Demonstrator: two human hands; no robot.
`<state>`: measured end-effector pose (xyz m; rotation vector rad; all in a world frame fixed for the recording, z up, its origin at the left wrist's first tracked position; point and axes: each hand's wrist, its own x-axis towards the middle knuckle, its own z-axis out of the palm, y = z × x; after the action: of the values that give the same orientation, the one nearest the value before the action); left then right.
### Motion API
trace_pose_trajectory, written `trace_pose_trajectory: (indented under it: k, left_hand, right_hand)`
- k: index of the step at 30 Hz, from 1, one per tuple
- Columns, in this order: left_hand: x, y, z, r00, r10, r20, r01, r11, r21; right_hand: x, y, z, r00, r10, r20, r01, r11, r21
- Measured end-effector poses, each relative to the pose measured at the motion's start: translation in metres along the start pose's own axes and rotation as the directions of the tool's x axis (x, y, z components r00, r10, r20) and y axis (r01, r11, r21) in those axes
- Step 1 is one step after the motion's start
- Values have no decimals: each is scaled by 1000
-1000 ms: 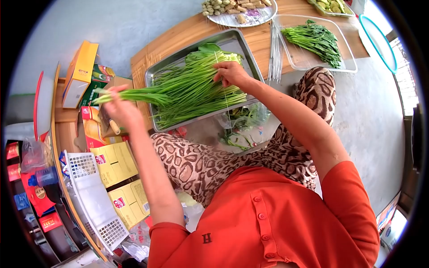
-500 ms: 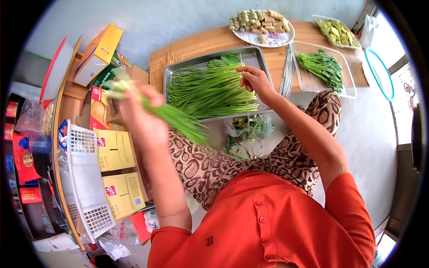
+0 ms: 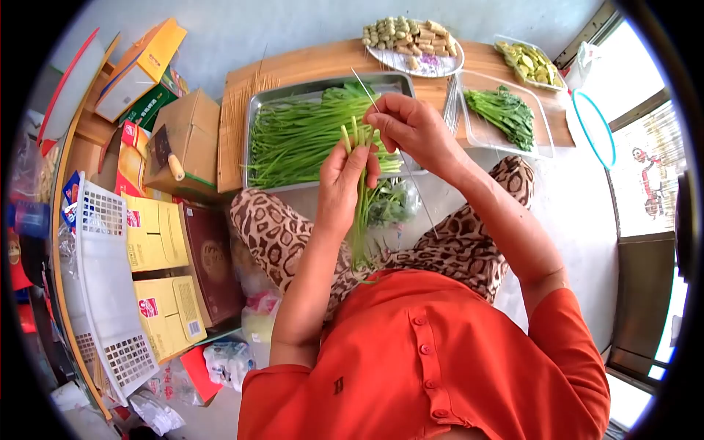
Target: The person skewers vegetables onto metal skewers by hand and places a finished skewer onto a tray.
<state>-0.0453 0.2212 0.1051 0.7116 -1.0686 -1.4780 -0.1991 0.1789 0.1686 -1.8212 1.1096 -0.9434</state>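
My left hand [image 3: 347, 180] is closed round a small bunch of green chives [image 3: 360, 227], their pale cut ends up and the leaves hanging toward my lap. Close beside it, my right hand [image 3: 414, 130] pinches a thin metal skewer [image 3: 423, 194] that slants down past the chives' ends. Whether the skewer pierces the stalks I cannot tell. Behind both hands a metal tray [image 3: 293, 93] holds a large heap of chives [image 3: 293, 143], with broader green leaves at its far right.
On the wooden table [image 3: 315, 62] stand a plate [image 3: 433, 67] of skewered food, a clear tray [image 3: 544, 136] of leafy greens and a container of sliced vegetables [image 3: 529, 62]. Several metal skewers [image 3: 452, 103] lie between. Boxes [image 3: 158, 242], a knife [image 3: 167, 154] and a white basket [image 3: 110, 279] are left.
My left hand has brought the chives from the left to the middle, now upright with ends up. My right hand has come nearer with the skewer, and the view has shifted slightly.
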Motion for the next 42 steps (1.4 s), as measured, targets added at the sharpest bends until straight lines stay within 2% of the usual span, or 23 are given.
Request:
trace_pose_trajectory:
  k: [1, 4, 7, 9, 11, 13, 14, 19, 21, 24, 27, 29, 35, 42]
  left_hand:
    - [-1, -2, -1, 1000, -24, -6, 24, 1000, 2]
    - [-1, -7, -2, 985, -59, -161, 53, 998, -41]
    - [8, -18, -25, 958, 63, -281, -57, 998, 28]
    - [7, -20, -30, 951, 110, -289, -97, 993, 61]
    - [3, -15, -27, 981, 29, -194, -13, 997, 82]
    - [4, -9, -20, 986, -26, -167, 42, 994, 98]
    - [4, -7, -16, 988, -77, -137, 92, 990, 111]
    - [7, -7, -9, 992, -83, -93, 93, 990, 109]
    - [8, -10, -12, 987, -95, -130, 98, 995, 18]
    - [7, -10, -15, 978, -111, -175, 108, 994, -26]
    - [6, -13, -20, 961, -131, -243, 119, 991, -64]
    - [6, -15, -22, 948, -190, -256, 156, 977, -147]
    - [3, -18, -14, 937, -266, -227, 222, 954, -202]
    - [1, -17, -13, 937, -265, -229, 199, 941, -274]
  right_hand:
    - [-1, 3, 1, 1000, 20, 2, -20, 1000, 14]
    - [-7, 8, 0, 998, 53, -24, -55, 996, -64]
    - [-8, 16, -3, 998, 63, 1, -63, 998, 16]
    - [-8, 17, -5, 998, 61, 18, -61, 998, 16]
    - [-9, 18, -5, 999, 14, 34, -14, 1000, -12]
    - [-8, 11, -3, 999, 37, 22, -36, 999, -41]
    - [-8, 12, 0, 1000, 1, 20, 0, 999, -40]
    - [-8, 23, 5, 997, -73, 4, 73, 997, -1]
    - [-11, 22, 0, 999, -40, 10, 40, 999, 2]
    - [-22, 19, -8, 999, 28, -22, -26, 994, 110]
    - [-39, 6, -16, 971, 224, 83, -238, 926, 294]
    - [-47, 6, -16, 940, 280, 197, -332, 885, 327]
    - [-59, 13, 3, 937, 276, 215, -338, 874, 348]
    - [-60, 13, 5, 935, 285, 209, -338, 894, 294]
